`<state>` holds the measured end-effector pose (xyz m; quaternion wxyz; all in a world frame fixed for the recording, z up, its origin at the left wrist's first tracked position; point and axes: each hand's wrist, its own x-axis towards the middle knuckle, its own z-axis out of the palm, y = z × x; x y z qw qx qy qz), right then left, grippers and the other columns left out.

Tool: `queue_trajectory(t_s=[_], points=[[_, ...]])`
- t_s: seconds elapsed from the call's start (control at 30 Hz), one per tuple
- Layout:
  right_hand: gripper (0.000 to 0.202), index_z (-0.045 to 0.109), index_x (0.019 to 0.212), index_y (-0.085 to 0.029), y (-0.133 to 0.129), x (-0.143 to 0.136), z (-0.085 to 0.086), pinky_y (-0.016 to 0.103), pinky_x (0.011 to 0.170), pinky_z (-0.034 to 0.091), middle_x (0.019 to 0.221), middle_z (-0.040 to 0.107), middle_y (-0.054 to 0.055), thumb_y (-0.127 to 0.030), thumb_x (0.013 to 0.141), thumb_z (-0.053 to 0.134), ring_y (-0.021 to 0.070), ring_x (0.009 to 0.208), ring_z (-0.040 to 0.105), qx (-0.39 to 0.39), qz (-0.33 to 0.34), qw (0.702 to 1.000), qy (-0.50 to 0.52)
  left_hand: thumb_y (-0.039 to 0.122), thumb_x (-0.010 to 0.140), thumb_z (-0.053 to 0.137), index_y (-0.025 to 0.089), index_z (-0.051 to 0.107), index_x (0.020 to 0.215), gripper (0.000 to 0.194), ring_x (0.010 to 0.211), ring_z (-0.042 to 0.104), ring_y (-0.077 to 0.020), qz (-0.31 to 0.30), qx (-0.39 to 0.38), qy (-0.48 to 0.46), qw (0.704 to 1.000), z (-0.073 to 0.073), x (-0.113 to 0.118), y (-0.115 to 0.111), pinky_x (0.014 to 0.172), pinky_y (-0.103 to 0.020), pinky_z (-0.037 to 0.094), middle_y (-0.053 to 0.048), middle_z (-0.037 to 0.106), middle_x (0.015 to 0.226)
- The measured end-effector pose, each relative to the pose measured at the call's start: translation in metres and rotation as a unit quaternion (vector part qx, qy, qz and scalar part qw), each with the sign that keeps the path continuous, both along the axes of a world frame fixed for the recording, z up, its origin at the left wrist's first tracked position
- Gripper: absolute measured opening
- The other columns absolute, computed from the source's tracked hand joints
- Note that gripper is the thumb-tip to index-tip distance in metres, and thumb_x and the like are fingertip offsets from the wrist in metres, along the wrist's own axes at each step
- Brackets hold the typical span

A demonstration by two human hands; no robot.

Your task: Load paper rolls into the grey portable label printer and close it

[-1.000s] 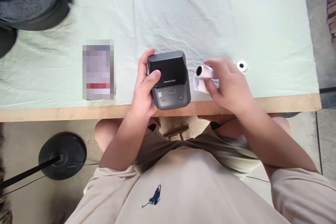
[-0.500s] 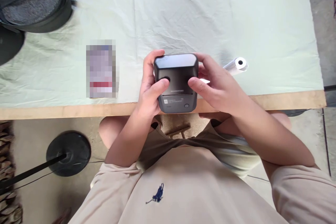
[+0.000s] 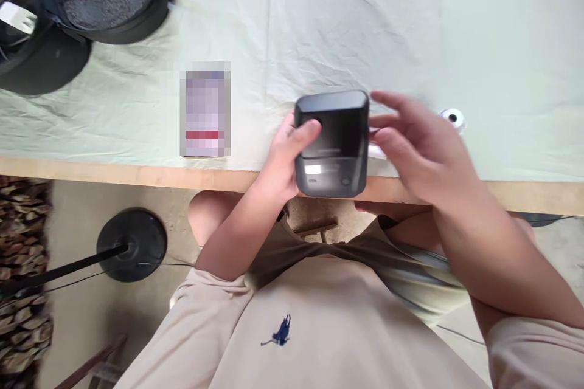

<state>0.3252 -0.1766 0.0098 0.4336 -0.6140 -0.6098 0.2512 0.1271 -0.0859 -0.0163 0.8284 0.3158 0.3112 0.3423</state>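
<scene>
My left hand (image 3: 289, 155) grips a small black label printer (image 3: 335, 134) by its left side, the thumb lying across its front. The printer is held up over the table's near edge, its slot line and round button facing me. Just off its right side is my right hand (image 3: 420, 143), fingers spread and holding nothing; its fingertips are close to the casing, and I cannot tell if any touch. Behind that hand lies a white paper roll (image 3: 453, 118) with a dark core, mostly hidden. A white piece (image 3: 376, 151) shows between the printer and the right thumb.
A blurred-out flat pack with a red band (image 3: 202, 135) lies on the cloth-covered table (image 3: 255, 24) to the left. A black open case (image 3: 114, 0) with a white plug (image 3: 18, 17) fills the far left corner. Below, a round black stand base (image 3: 132, 243) rests on the floor.
My right hand has let go of the printer and moved off to its right, fingers spreading. The left hand still holds it. The whole view has shifted, so things appear further right.
</scene>
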Motion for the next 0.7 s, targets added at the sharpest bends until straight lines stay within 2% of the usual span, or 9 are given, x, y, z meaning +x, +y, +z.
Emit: queue_trajectory(t_s=[0.07, 0.17, 0.27, 0.33, 0.37, 0.43, 0.5, 0.6, 0.7], points=[[0.029, 0.075, 0.136, -0.034, -0.003, 0.008, 0.01, 0.037, 0.062, 0.064, 0.113, 0.085, 0.005, -0.044, 0.11, 0.066, 0.0247, 0.092, 0.082, 0.045, -0.068, 0.996, -0.036, 0.062, 0.095, 0.08, 0.027, 0.074, 0.116, 0.042, 0.157, 0.058, -0.0401, 0.02, -0.028, -0.005, 0.999, 0.003, -0.002, 0.006, 0.123, -0.054, 0.06, -0.008, 0.082, 0.124], [0.018, 0.079, 0.114, -0.032, -0.006, 0.02, 0.009, 0.034, 0.052, 0.054, 0.108, 0.083, 0.004, -0.026, 0.106, 0.064, 0.0229, 0.085, 0.079, 0.095, -0.123, 0.978, -0.136, 0.071, 0.104, 0.06, 0.026, 0.076, 0.118, 0.049, 0.157, 0.059, -0.0376, 0.048, -0.043, -0.033, 0.997, 0.011, -0.007, 0.017, 0.125, -0.055, 0.059, -0.008, 0.084, 0.119], [0.025, 0.079, 0.114, -0.027, -0.006, 0.026, -0.009, 0.046, 0.079, 0.068, 0.12, 0.084, 0.01, -0.018, 0.104, 0.059, 0.0304, 0.103, 0.082, 0.072, -0.048, 0.972, -0.217, 0.066, 0.107, 0.053, 0.025, 0.074, 0.11, 0.046, 0.154, 0.062, -0.0385, 0.011, -0.064, -0.043, 0.997, 0.015, -0.011, 0.024, 0.12, -0.055, 0.063, -0.008, 0.084, 0.114], [0.028, 0.078, 0.122, -0.024, -0.006, 0.026, -0.02, 0.057, 0.098, 0.067, 0.131, 0.083, 0.014, -0.017, 0.102, 0.06, 0.0366, 0.119, 0.08, 0.045, -0.013, 0.966, -0.253, 0.045, 0.112, 0.041, 0.022, 0.073, 0.101, 0.041, 0.157, 0.061, -0.0352, 0.057, -0.066, -0.021, 0.996, 0.012, -0.01, 0.026, 0.12, -0.053, 0.063, -0.007, 0.083, 0.109], [0.031, 0.077, 0.127, -0.024, -0.006, 0.025, -0.024, 0.059, 0.102, 0.067, 0.134, 0.082, 0.015, -0.018, 0.102, 0.061, 0.0379, 0.123, 0.079, 0.029, -0.004, 0.964, -0.266, 0.039, 0.112, 0.04, 0.022, 0.072, 0.095, 0.04, 0.159, 0.059, -0.0333, 0.087, -0.053, -0.012, 0.995, 0.008, -0.009, 0.026, 0.12, -0.052, 0.063, -0.006, 0.083, 0.107], [0.036, 0.074, 0.134, -0.026, -0.007, 0.025, -0.029, 0.058, 0.099, 0.067, 0.133, 0.082, 0.013, -0.019, 0.1, 0.063, 0.0376, 0.122, 0.08, 0.002, 0.002, 0.961, -0.277, 0.035, 0.114, 0.045, 0.023, 0.073, 0.095, 0.036, 0.164, 0.054, -0.0299, 0.106, -0.045, -0.006, 0.993, 0.001, -0.007, 0.023, 0.126, -0.05, 0.06, -0.003, 0.084, 0.107], [0.041, 0.072, 0.137, -0.029, -0.007, 0.026, -0.031, 0.057, 0.095, 0.068, 0.132, 0.082, 0.011, -0.02, 0.098, 0.066, 0.0372, 0.12, 0.08, -0.015, 0.001, 0.961, -0.277, 0.04, 0.115, 0.051, 0.025, 0.078, 0.104, 0.033, 0.167, 0.05, -0.0285, 0.088, -0.036, -0.023, 0.995, -0.005, -0.004, 0.019, 0.131, -0.048, 0.056, -0.001, 0.086, 0.109], [0.044, 0.07, 0.139, -0.031, -0.006, 0.029, -0.034, 0.056, 0.093, 0.068, 0.133, 0.081, 0.011, -0.021, 0.096, 0.068, 0.0377, 0.12, 0.079, -0.016, -0.006, 0.961, -0.277, 0.047, 0.117, 0.049, 0.025, 0.081, 0.108, 0.04, 0.166, 0.051, -0.0291, 0.06, -0.022, -0.049, 0.997, -0.009, -0.003, 0.015, 0.136, -0.048, 0.051, -0.002, 0.088, 0.107], [0.047, 0.071, 0.139, -0.03, -0.004, 0.032, -0.037, 0.056, 0.094, 0.067, 0.131, 0.082, 0.011, -0.017, 0.094, 0.067, 0.0376, 0.119, 0.078, -0.019, -0.009, 0.96, -0.28, 0.04, 0.119, 0.045, 0.023, 0.08, 0.104, 0.041, 0.163, 0.056, -0.0274, 0.075, -0.036, -0.036, 0.996, -0.008, -0.002, 0.014, 0.135, -0.046, 0.052, -0.001, 0.086, 0.1]])
